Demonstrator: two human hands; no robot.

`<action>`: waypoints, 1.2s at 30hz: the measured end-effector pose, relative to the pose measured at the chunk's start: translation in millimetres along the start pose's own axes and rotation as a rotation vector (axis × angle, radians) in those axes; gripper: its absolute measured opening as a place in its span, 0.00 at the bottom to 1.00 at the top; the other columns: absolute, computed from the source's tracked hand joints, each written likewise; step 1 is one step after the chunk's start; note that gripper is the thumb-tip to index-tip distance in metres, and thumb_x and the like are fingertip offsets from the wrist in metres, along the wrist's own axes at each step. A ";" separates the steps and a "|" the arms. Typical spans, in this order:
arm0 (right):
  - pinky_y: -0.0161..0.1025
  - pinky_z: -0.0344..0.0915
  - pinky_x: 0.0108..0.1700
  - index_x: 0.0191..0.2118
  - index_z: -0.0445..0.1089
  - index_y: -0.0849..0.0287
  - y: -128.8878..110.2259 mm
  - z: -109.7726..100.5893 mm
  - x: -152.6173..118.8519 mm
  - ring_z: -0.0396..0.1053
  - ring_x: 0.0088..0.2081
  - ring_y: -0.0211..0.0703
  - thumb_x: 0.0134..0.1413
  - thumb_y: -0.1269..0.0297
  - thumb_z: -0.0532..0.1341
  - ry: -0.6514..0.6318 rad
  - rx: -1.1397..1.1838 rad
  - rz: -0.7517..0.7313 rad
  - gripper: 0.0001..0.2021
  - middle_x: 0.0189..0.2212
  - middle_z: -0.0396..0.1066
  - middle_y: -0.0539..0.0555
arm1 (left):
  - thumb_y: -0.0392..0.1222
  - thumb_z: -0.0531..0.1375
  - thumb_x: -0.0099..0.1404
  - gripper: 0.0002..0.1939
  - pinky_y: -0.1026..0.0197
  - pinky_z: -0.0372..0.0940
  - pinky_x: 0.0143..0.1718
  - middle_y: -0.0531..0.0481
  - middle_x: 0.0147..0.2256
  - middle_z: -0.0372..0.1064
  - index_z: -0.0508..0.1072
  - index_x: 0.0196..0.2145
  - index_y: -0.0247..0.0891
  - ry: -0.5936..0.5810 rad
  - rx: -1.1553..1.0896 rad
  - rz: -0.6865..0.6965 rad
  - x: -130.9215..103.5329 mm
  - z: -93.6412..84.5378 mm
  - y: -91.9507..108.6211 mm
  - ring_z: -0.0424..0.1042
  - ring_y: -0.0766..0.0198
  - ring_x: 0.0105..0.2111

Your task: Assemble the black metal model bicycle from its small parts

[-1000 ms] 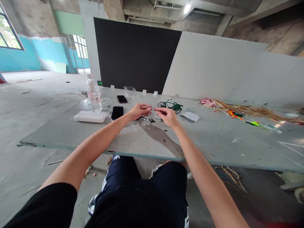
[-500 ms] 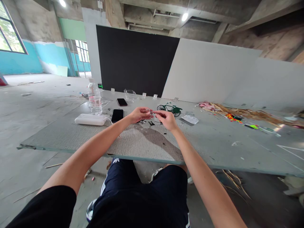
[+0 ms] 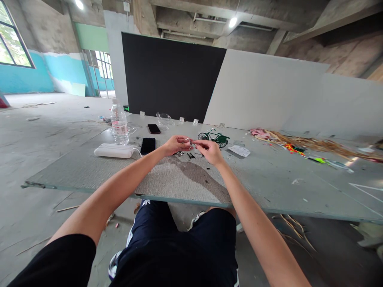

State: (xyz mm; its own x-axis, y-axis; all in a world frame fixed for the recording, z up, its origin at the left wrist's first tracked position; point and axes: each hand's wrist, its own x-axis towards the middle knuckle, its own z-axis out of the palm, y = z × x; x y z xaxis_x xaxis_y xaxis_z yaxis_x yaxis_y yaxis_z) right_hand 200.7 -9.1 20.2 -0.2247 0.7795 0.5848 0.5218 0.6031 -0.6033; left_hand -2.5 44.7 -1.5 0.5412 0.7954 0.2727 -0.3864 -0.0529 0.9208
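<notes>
Between the left hand and the right hand, the gap is bridged by a small shiny piece. Beyond the right hand, the way is obstructed by a green model bicycle. On the left, passage is hindered by two phones, a bottle and a white device. The rear is walled off by upright panels. Open room is left along the tabletop's near edge.

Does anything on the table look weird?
A bit messy: small dark pieces lie scattered below the left hand and right hand, and brown strips lie tangled on the table at right. I see no spill.
</notes>
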 end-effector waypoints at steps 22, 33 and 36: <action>0.42 0.73 0.44 0.43 0.81 0.57 0.7 0.0 -1.6 0.78 0.40 0.48 0.60 0.62 0.60 0.024 -0.154 -0.043 0.13 0.41 0.81 0.57 | 0.46 0.77 0.45 0.26 0.53 0.72 0.45 0.44 0.34 0.78 0.78 0.39 0.29 0.024 0.068 0.069 -2.2 4.9 0.7 0.78 0.62 0.33; 0.44 0.73 0.45 0.43 0.81 0.57 -2.1 0.0 -2.1 0.78 0.39 0.48 0.60 0.63 0.59 0.024 -0.184 -0.040 0.13 0.41 0.81 0.57 | 0.47 0.77 0.45 0.26 0.54 0.72 0.43 0.44 0.33 0.78 0.79 0.38 0.29 0.032 0.124 0.087 -2.0 4.8 0.8 0.77 0.62 0.33; 0.44 0.73 0.45 0.43 0.81 0.57 -2.9 0.1 -2.3 0.78 0.39 0.48 0.60 0.63 0.59 0.021 -0.179 -0.041 0.13 0.41 0.81 0.56 | 0.48 0.77 0.46 0.26 0.54 0.72 0.43 0.44 0.34 0.78 0.79 0.39 0.29 0.042 0.123 0.081 -1.9 5.3 0.8 0.77 0.62 0.33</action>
State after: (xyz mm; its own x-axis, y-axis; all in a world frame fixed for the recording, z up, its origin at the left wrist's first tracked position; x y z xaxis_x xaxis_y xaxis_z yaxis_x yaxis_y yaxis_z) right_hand 199.7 -12.6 20.5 -0.2323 0.7498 0.6195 0.6509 0.5932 -0.4739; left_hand 0.1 39.9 0.2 0.4793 0.8098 0.3385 -0.3322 -0.1896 0.9240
